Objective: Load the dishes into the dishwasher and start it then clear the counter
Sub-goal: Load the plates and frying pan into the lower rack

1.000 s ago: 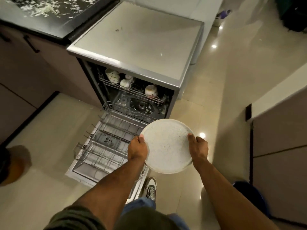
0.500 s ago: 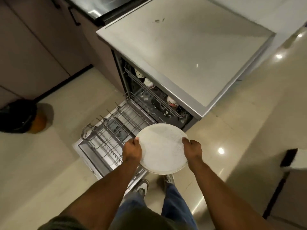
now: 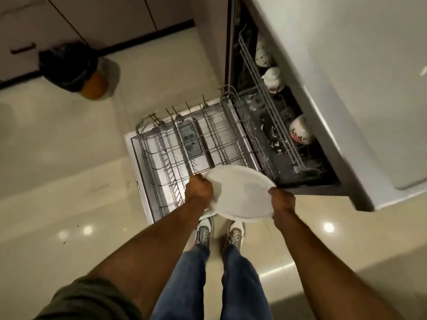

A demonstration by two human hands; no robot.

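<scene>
Both hands grip one round white speckled plate (image 3: pixel 240 192) by opposite rims, left hand (image 3: pixel 198 189), right hand (image 3: pixel 282 200). Plate is held above the near corner of the pulled-out grey wire lower rack (image 3: pixel 194 144) of the open dishwasher (image 3: pixel 323 65).

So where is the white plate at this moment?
In the head view the white plate sits centre frame, gripped at its edges by the left hand and right hand, above the pulled-out lower rack's near edge.

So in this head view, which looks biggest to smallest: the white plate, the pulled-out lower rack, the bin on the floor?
1. Lower rack
2. and 3. White plate and bin look alike; the plate is nearer the camera, so unsure.
</scene>
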